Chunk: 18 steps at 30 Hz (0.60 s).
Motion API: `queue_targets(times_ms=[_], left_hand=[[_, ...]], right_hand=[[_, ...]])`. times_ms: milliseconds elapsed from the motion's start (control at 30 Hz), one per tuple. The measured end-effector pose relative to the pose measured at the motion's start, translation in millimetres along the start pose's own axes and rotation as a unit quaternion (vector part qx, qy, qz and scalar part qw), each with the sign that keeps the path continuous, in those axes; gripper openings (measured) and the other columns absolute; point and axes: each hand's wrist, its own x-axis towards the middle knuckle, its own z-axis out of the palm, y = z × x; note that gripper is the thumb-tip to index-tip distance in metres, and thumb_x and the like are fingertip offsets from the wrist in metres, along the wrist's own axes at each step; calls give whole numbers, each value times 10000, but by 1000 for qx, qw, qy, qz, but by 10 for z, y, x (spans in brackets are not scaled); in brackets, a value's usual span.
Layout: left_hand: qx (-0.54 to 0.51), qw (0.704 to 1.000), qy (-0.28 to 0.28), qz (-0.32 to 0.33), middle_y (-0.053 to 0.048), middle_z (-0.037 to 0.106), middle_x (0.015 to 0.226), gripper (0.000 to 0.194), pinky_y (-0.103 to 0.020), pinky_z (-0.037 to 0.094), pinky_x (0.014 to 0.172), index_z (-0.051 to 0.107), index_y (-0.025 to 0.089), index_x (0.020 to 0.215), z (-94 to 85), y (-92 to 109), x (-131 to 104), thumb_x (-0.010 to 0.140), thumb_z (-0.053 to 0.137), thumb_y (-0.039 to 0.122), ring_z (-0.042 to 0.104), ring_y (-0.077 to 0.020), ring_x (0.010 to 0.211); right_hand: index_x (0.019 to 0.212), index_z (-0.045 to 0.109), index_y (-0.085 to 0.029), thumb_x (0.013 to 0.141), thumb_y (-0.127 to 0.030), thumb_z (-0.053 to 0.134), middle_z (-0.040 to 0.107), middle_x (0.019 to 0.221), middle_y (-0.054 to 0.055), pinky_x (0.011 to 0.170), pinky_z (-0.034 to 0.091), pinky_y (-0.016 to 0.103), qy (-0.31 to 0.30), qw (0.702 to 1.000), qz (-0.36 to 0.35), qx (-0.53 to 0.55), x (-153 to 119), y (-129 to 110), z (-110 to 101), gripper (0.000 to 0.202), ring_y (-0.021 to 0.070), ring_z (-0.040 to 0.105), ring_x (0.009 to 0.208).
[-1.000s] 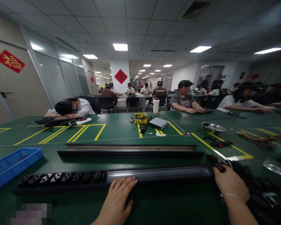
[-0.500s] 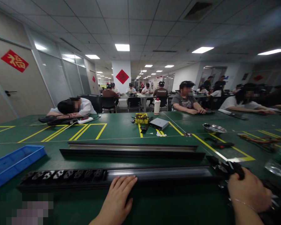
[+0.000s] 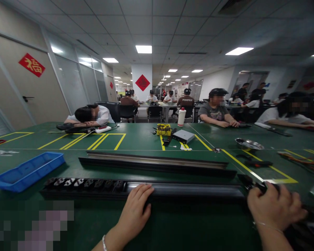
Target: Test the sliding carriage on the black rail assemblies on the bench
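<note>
A long black channel strip (image 3: 188, 191) lies across the green table before me, its left part filled with a row of black socket modules (image 3: 89, 184). My left hand (image 3: 134, 205) rests on the strip's front edge, just right of the sockets, with its fingers stretched out. At the strip's right end, my right hand (image 3: 274, 205) is curled round a dark plastic part (image 3: 270, 186), which the fingers partly hide. More black pieces (image 3: 246, 181) show just beyond that hand, too dark to tell apart.
Another long metal channel (image 3: 157, 163) lies behind the strip. A blue tray (image 3: 28, 170) stands left. Farther back are a yellow block with cable (image 3: 164, 129), a grey box (image 3: 183, 136), a bottle (image 3: 181, 117) and a metal bowl (image 3: 249, 143). Several people sit around the tables.
The view has turned slightly left, so the scene sits farther right. My left hand stays on the strip. My right hand is now nearer the strip's right end, its fingers more raised.
</note>
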Motion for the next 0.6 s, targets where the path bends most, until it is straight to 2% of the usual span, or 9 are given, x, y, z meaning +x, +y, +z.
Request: queue_targets(times_ms=[33,133,200,300,433,600], left_hand=[[12,999,27,-16,-25,530,1293,472,-426,370,1028,504,260,1221,-21,-25,13,779,444,106,424,-208,1235],[89,981,135,-105,-85,495,1323,383,-518,278,1059,524,215,1181,-58,-145,43,805,463,173,354,-269,1285],[133,964,171,-155,-139,430,1372,406,-549,240,1065,495,152,1212,-50,-240,45,811,476,216,278,-307,1325],[146,965,144,-163,-172,468,1332,394,-530,293,1044,498,98,1198,-8,-346,27,827,453,223,305,-316,1312],[135,970,119,-163,-154,540,1250,354,-502,328,1034,544,111,1147,10,-357,19,825,456,231,381,-304,1267],[130,970,110,-175,-144,567,1178,328,-464,346,1029,580,109,1103,-21,-315,46,823,459,230,417,-298,1225]], right_hand=[[1305,446,-116,799,-254,387,408,1353,228,1006,188,602,18,999,-25,13,-25,-84,0,528,371,206,1322],[1264,489,-96,849,-312,325,409,1375,191,1043,213,524,-33,988,-146,39,-166,-368,36,496,316,248,1326],[1260,495,-92,865,-332,296,392,1398,168,1054,213,501,-61,974,-213,57,-308,-556,85,503,291,247,1331],[1274,500,-144,883,-371,276,377,1425,105,1054,222,491,-120,951,-275,70,-514,-763,174,505,266,238,1340],[1182,589,-220,893,-374,252,553,1283,49,1023,285,460,-238,917,-314,66,-618,-847,249,471,223,444,1215],[1153,613,-221,878,-356,257,595,1228,46,962,354,418,-256,915,-306,59,-573,-852,210,469,212,505,1151]])
